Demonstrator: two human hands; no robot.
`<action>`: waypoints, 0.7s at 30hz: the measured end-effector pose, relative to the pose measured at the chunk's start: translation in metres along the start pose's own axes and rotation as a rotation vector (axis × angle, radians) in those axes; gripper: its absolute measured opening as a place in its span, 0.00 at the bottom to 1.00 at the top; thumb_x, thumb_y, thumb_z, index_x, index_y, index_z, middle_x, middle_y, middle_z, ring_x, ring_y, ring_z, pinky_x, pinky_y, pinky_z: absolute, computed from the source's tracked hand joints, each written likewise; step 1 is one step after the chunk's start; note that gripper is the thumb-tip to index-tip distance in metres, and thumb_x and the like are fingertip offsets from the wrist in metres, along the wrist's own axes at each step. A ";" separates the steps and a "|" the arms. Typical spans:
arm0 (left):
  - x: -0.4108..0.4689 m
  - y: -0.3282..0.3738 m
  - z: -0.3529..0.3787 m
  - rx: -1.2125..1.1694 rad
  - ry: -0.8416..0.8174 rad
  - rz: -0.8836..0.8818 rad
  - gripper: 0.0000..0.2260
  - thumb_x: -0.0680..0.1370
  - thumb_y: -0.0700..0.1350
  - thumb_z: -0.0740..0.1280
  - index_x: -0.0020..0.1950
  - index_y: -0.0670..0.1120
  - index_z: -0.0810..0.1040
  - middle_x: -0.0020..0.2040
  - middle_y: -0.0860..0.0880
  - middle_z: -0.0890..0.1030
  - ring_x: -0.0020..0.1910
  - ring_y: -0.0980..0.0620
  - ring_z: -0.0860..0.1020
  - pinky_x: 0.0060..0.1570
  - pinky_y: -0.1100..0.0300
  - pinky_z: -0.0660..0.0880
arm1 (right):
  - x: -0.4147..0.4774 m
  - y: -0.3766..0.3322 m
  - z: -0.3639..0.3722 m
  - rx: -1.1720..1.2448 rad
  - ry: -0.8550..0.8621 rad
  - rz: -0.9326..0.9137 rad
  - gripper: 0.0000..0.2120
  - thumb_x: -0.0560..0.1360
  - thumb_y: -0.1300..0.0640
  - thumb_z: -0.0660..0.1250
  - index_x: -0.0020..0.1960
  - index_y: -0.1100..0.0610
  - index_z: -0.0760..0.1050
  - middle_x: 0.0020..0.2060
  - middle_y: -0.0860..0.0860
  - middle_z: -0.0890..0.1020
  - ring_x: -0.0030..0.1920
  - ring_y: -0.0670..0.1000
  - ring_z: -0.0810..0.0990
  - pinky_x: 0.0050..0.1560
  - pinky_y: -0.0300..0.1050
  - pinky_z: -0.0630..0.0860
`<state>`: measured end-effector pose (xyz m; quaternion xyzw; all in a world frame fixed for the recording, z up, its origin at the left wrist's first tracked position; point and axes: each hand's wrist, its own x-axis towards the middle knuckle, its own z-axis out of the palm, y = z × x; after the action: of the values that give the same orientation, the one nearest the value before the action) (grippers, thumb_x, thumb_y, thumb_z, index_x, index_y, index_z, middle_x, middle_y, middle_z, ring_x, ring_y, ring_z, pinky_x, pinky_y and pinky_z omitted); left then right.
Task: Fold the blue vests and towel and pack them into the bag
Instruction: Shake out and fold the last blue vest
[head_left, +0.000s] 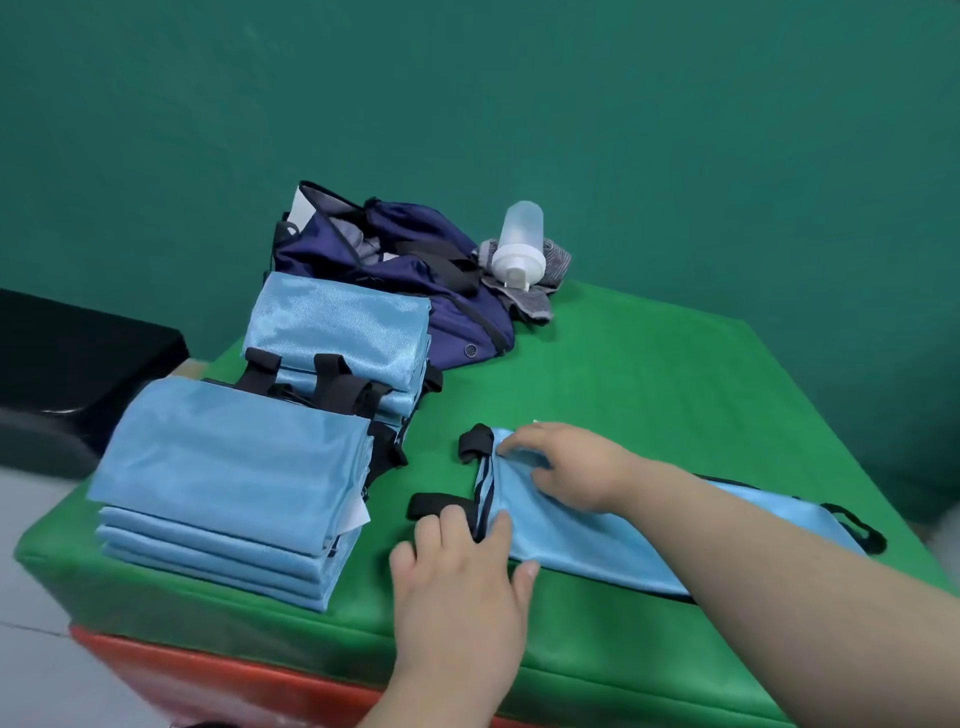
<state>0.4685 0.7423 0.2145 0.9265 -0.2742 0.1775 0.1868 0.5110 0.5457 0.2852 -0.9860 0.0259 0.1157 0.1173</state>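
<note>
A green table (649, 374) carries everything in view, set against a green wall. Beyond the fingertips, at the far edge, lies the dark blue bag (410, 270), its mouth open and slack, still unpacked as far as can be seen. To the left of both hands stand two stacks of folded blue vests: the near stack (228, 488), level with the left fingers, and the far stack (337, 332) between it and the bag, black straps showing where the two meet. Under the hands lies the vest in work (597, 525), folded lengthwise into a long narrow strip that runs away to the right beneath the right forearm. The left hand (457, 566) lies palm down on the strip's left end, fingers spread and flat, pressing rather than gripping, with a black strap (431, 505) just past its fingertips. The right hand (556, 462) crosses above it, its fingers curled and pinching the far corner of the same end, beside a second strap loop (475, 441). A crumpled grey towel (524, 296) sits to the right of the bag, well beyond the fingers, with a white bottle (519, 244) resting on it. The step in hand appears to be the folding of this vest; the next move likely calls for carrying the pinched end rightward across the strip while the edges stay aligned.
</note>
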 end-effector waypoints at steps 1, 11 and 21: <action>0.001 -0.002 0.002 -0.001 0.007 -0.007 0.22 0.72 0.61 0.57 0.55 0.54 0.83 0.41 0.47 0.71 0.40 0.44 0.69 0.39 0.50 0.63 | 0.003 0.000 0.000 -0.006 0.010 0.005 0.27 0.75 0.64 0.61 0.70 0.44 0.73 0.67 0.50 0.75 0.67 0.53 0.73 0.68 0.50 0.68; 0.017 -0.015 -0.001 0.003 0.004 -0.105 0.08 0.73 0.57 0.69 0.44 0.53 0.79 0.40 0.47 0.70 0.40 0.43 0.70 0.37 0.50 0.67 | 0.018 -0.013 -0.003 -0.089 0.086 0.061 0.18 0.75 0.56 0.66 0.63 0.43 0.76 0.59 0.46 0.81 0.61 0.51 0.76 0.64 0.48 0.68; 0.026 -0.002 -0.001 -0.177 -0.118 -0.130 0.16 0.59 0.44 0.79 0.40 0.56 0.78 0.37 0.52 0.73 0.37 0.47 0.73 0.38 0.51 0.69 | -0.007 -0.012 -0.035 0.351 0.194 0.188 0.15 0.71 0.65 0.66 0.47 0.46 0.82 0.28 0.50 0.79 0.24 0.47 0.69 0.28 0.39 0.68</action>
<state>0.4900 0.7334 0.2263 0.9310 -0.2388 0.0854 0.2626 0.5127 0.5496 0.3223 -0.9502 0.1487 0.0247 0.2726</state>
